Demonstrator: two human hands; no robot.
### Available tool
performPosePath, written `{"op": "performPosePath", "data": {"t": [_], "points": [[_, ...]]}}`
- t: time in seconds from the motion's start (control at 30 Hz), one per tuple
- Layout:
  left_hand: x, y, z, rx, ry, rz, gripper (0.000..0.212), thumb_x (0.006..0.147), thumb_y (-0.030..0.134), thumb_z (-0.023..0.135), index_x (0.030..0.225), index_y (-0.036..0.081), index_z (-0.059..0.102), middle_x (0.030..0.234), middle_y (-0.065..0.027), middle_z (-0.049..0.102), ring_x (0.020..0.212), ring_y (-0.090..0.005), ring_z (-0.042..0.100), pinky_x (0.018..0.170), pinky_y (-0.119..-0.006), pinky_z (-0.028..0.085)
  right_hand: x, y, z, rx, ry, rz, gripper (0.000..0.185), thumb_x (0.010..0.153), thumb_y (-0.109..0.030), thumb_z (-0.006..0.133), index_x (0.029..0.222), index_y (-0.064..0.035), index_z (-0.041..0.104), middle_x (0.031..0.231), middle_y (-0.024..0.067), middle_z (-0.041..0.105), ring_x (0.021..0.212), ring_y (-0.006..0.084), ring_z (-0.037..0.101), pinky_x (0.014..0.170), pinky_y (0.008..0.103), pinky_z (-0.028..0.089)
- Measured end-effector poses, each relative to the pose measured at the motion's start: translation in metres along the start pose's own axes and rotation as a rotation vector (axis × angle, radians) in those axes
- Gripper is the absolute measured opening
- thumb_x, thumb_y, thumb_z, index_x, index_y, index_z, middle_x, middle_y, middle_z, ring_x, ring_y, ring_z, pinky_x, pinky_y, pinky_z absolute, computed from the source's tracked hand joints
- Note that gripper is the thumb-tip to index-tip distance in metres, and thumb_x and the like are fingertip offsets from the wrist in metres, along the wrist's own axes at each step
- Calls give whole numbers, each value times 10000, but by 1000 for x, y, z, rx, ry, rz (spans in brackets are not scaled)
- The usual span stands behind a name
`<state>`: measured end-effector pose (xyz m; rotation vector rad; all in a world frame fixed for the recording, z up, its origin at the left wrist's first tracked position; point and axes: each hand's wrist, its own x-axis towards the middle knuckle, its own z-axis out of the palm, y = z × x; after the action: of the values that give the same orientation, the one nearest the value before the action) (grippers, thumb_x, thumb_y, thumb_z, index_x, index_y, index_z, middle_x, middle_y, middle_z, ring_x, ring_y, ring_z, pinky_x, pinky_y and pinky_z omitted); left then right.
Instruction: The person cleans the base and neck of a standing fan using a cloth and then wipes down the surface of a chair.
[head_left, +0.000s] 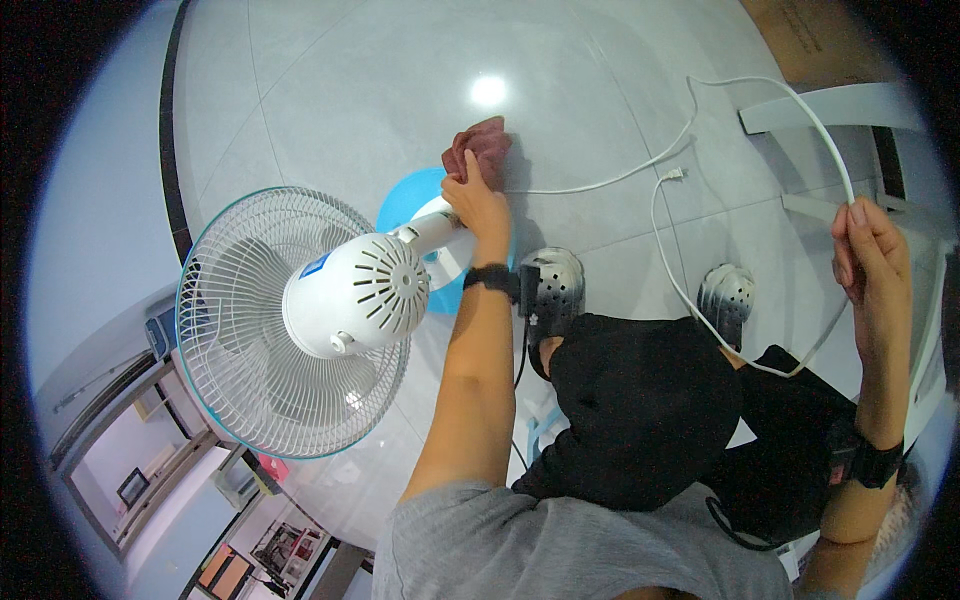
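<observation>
A white electric fan (352, 292) with a round wire grille (255, 405) stands on a blue and white base (405, 199) to my left. My left hand (478, 202) reaches beside the fan's pole (435, 231) with a bunched reddish-brown cloth (484, 146) at its fingers; the palm side is hidden. Between thumb and fingers, my right hand (870, 247) pinches a white power cord (814, 124). From the base side the cord runs over the floor, up to this hand, then loops down past my knees to its two-pin plug (675, 174).
Grey floor tiles (390, 90) spread ahead, meeting a dark skirting strip (171, 135) at the left wall. My shoes (559, 289) are close to the base. A cardboard box (817, 37) and white furniture legs (817, 109) stand at right. Shelving (135, 465) is at lower left.
</observation>
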<state>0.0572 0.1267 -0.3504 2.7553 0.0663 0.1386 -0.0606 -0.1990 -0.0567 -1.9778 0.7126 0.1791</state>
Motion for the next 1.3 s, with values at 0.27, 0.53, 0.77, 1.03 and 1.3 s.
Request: {"op": "performPosePath", "data": {"t": [0.27, 0.53, 0.77, 1.03, 1.3], "points": [[-2, -32, 19, 141, -320, -10, 638, 618, 45, 528, 1237, 116, 391, 1070, -280, 431, 930, -408, 464, 817, -429, 378, 1, -1, 2, -19, 21, -20, 252, 877, -317, 407, 755, -116, 496, 480, -79, 320, 405, 0, 258, 376, 165, 165], [-119, -67, -13, -57, -184, 189, 622, 615, -47, 501, 1209, 121, 423, 1219, -220, 345, 1064, -390, 373, 910, -436, 308, -6, -3, -6, 34, -42, -66, 236, 872, -301, 422, 751, -111, 492, 492, -75, 335, 417, 2, 278, 379, 165, 168], [-182, -139, -42, 178, -426, -297, 592, 630, -5, 488, 1205, 114, 415, 1142, -213, 438, 1046, -393, 405, 883, -428, 336, -11, -6, -10, 74, -22, -96, 232, 869, -295, 426, 751, -109, 500, 490, -72, 344, 419, 6, 277, 383, 167, 173], [-191, -106, -121, -402, -282, -478, 405, 654, 0, 513, 1059, 5, 507, 1007, -148, 531, 953, -282, 494, 831, -339, 379, -5, -24, -7, 212, -82, -186, 226, 863, -277, 437, 756, -97, 522, 488, -70, 359, 414, 12, 281, 370, 167, 185], [-178, -18, -260, -537, 307, -219, 531, 671, 37, 607, 1149, -13, 382, 1092, -172, 370, 1055, -312, 359, 913, -358, 281, -23, -54, 14, 366, -227, -242, 233, 876, -253, 418, 752, -79, 509, 478, -63, 372, 403, 12, 282, 371, 156, 204]]}}
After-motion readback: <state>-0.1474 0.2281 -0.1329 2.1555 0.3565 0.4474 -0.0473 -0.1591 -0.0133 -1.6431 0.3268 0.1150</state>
